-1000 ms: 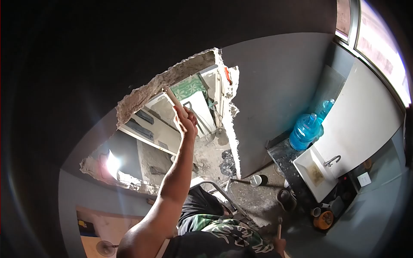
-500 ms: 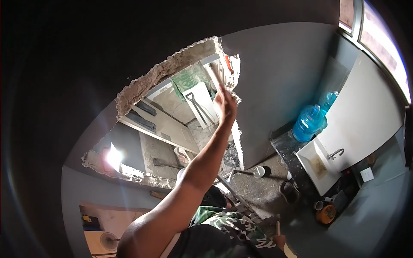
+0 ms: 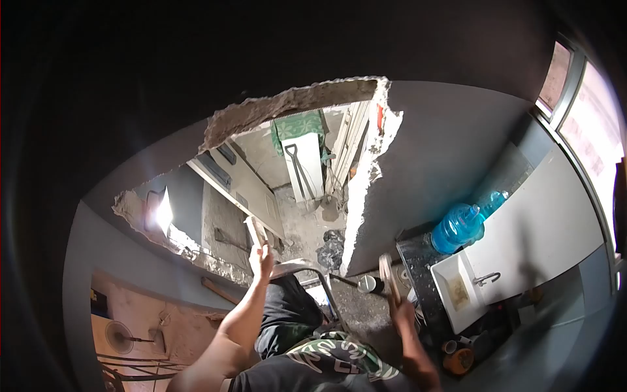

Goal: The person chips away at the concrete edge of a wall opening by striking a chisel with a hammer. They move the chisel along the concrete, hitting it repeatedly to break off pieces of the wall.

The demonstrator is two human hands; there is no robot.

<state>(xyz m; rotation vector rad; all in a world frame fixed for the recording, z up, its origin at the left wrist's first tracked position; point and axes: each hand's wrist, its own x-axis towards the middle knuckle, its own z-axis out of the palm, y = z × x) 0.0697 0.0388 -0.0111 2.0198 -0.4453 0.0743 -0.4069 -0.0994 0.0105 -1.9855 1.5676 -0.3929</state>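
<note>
My left hand point(image 3: 262, 262) is closed round the lower end of a pale elongated object point(image 3: 256, 232), which points up in front of the wall opening. To the right, my right hand point(image 3: 402, 311) grips a wooden-handled tool point(image 3: 388, 277), raised beside the dark counter; its upper end is blurred. Between and beyond my hands is the large opening with a broken, jagged edge point(image 3: 358, 219) in the grey wall.
A metal ladder-like frame point(image 3: 297, 266) stands by my legs. Blue water bottles point(image 3: 456, 228) and a sink point(image 3: 457, 291) are on the right. A bright lamp point(image 3: 162, 212) shines at left. Through the opening are a shovel point(image 3: 297, 166) and a door-like panel point(image 3: 251, 179).
My left hand has come down and left from the opening's right edge, with the pale object. My right hand has risen with the tool. The view has shifted.
</note>
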